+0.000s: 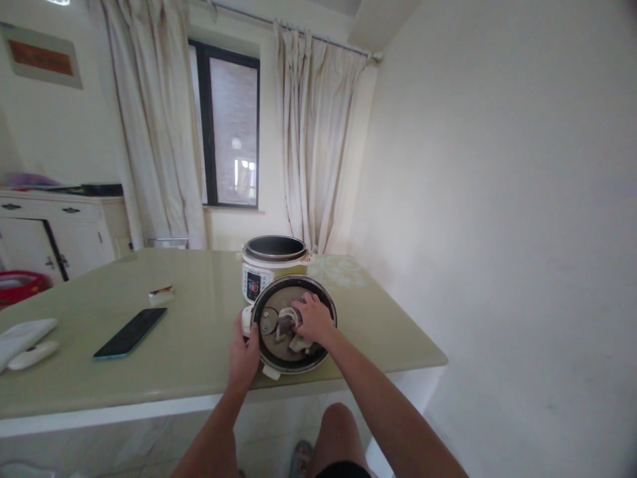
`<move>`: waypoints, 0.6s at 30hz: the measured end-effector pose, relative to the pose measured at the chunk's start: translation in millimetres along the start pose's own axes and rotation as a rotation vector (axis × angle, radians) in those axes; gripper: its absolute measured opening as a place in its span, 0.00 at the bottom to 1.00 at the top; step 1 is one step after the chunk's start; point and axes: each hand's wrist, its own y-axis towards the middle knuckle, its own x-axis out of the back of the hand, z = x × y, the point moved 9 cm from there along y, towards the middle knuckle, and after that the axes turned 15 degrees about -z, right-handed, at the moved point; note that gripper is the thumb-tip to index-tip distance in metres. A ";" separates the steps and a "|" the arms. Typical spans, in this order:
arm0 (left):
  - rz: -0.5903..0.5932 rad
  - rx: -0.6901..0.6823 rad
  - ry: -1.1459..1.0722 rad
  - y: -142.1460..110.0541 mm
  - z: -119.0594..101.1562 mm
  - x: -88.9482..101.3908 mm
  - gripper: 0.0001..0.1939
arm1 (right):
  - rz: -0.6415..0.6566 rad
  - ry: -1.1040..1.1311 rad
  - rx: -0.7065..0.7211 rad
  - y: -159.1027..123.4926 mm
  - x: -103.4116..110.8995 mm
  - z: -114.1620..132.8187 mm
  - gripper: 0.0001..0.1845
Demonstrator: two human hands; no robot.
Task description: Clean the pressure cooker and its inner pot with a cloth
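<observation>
A round pressure cooker lid (276, 342) is tilted up at the table's near edge, its metal underside and dark sealing ring facing me. My left hand (243, 352) grips its left rim by the white handle. Against the underside, my right hand (314, 318) presses a crumpled grey and white cloth (287, 323), fingers curled over it. Just behind the lid stands the cooker body (253, 282), white with a control panel, its top uncovered and dark inside. The lid hides part of the cooker's front.
On the green tabletop (199, 332) a dark phone (130, 333) lies to the left, with a small white packet (161, 295) behind it. White items (32, 355) sit at the far left. A bare wall (497, 199) rises at right; a cabinet (74, 232) stands back left.
</observation>
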 end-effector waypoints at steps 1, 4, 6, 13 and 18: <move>-0.009 -0.010 0.000 0.0 -0.5 0.8 0.32 | 0.009 0.000 0.016 -3.0 -1.4 7.9 0.23; -0.043 -0.039 0.005 0.6 -1.0 4.1 0.31 | 0.021 -0.009 0.066 -8.7 -7.6 36.3 0.24; -0.062 -0.048 0.013 1.8 -0.2 6.0 0.30 | 0.012 -0.023 0.109 -9.2 -11.1 54.8 0.24; -0.046 -0.067 0.040 4.9 0.1 6.2 0.31 | -0.063 -0.018 0.063 8.4 -12.0 64.6 0.23; -0.029 -0.027 0.057 2.5 1.6 6.9 0.31 | -0.155 -0.026 -0.061 33.0 -7.0 45.2 0.23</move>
